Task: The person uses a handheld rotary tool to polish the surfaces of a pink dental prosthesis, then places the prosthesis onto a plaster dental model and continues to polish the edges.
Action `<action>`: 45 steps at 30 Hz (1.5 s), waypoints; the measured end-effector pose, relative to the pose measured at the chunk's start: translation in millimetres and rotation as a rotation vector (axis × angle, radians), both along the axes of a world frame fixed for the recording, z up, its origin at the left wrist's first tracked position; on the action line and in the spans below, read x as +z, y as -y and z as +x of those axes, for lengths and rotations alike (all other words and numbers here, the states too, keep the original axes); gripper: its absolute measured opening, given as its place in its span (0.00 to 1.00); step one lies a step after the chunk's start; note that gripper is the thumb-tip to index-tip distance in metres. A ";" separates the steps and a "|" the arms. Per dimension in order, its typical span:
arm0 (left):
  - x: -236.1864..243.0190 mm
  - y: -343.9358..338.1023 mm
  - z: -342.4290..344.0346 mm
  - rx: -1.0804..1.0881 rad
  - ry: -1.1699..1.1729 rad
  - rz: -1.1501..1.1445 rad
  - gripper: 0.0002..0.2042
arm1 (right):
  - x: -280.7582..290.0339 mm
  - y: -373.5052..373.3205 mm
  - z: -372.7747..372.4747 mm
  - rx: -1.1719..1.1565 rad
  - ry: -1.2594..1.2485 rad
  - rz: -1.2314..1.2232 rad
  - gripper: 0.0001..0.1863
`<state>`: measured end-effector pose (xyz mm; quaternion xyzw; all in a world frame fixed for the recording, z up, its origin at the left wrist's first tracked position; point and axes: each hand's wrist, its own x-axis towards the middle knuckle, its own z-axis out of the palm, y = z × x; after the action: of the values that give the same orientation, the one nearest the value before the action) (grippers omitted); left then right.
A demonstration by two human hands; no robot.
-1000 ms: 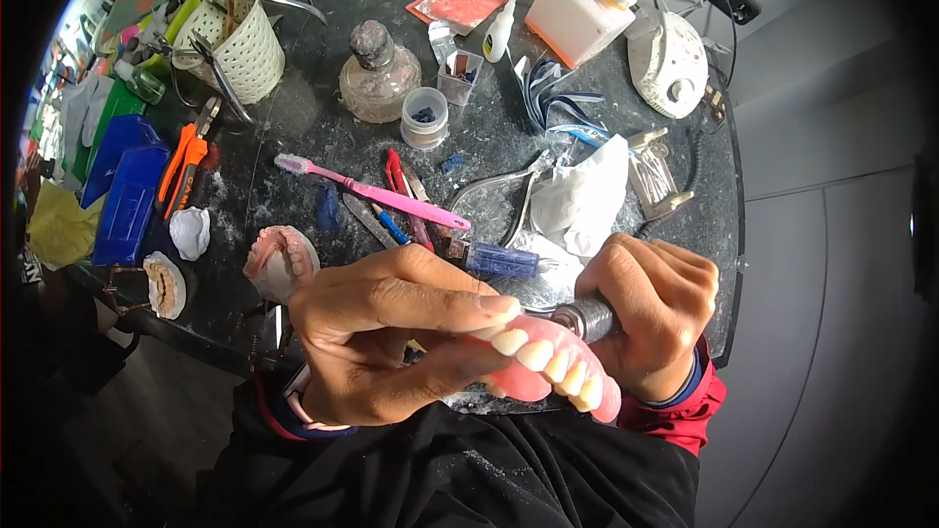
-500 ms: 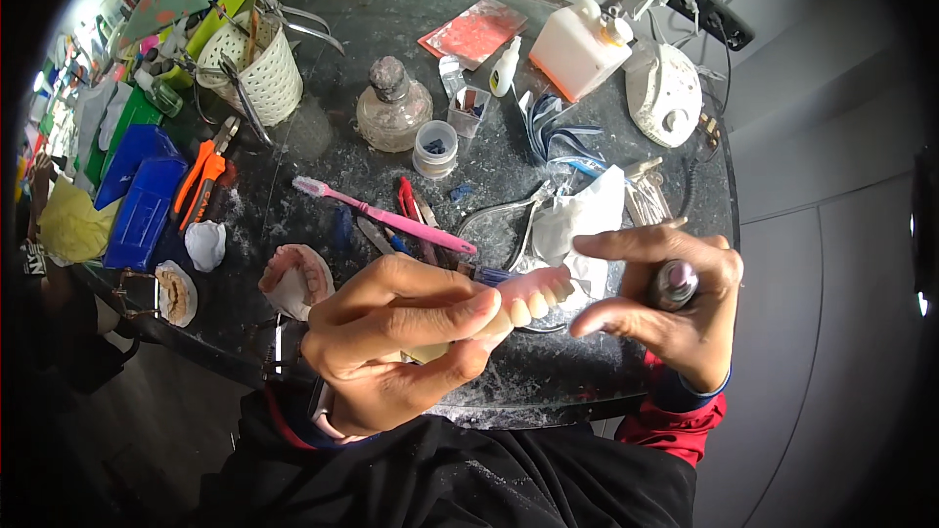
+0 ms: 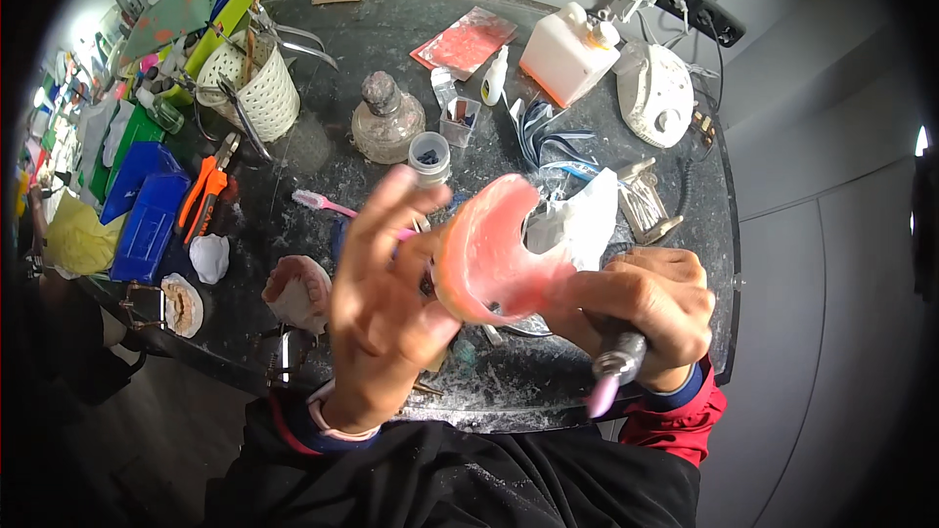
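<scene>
A pink denture [image 3: 481, 279] is held up over the near part of the bench, its smooth curved inner side facing up. My right hand [image 3: 653, 295] pinches its right end between thumb and fingers. That same hand also keeps a rotary handpiece [image 3: 621, 360], its pink grinding tip pointing down toward me. At the denture's left side is my left hand [image 3: 381, 298], somewhat blurred, with fingers spread and apart. Its thumb lies close to the lower rim; whether it touches I cannot tell. Behind this hand a pink toothbrush [image 3: 318, 201] is partly hidden.
Dental casts [image 3: 296, 293] and orange-handled pliers [image 3: 207, 186] lie at left, near a blue box [image 3: 152, 220]. A glass burner [image 3: 386, 122], a small cup [image 3: 428, 158] and a white canister [image 3: 569, 54] stand farther back. A white bag [image 3: 582, 225] lies behind the right hand.
The denture has turned from teeth showing to its pink inner side and passed from left hand to right. My left fingers have spread; the handpiece tip has swung downward.
</scene>
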<state>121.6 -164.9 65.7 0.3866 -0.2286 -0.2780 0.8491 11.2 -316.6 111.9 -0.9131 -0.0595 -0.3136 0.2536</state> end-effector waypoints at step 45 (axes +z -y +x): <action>-12.5 -8.4 3.2 0.266 0.911 0.286 0.09 | -3.1 -22.6 -13.5 -0.370 -0.269 -0.364 0.26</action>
<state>124.7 -156.5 53.2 0.6071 -0.4848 0.0016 0.6296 -2.2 -294.0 108.7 -0.9723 0.0870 -0.2149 0.0294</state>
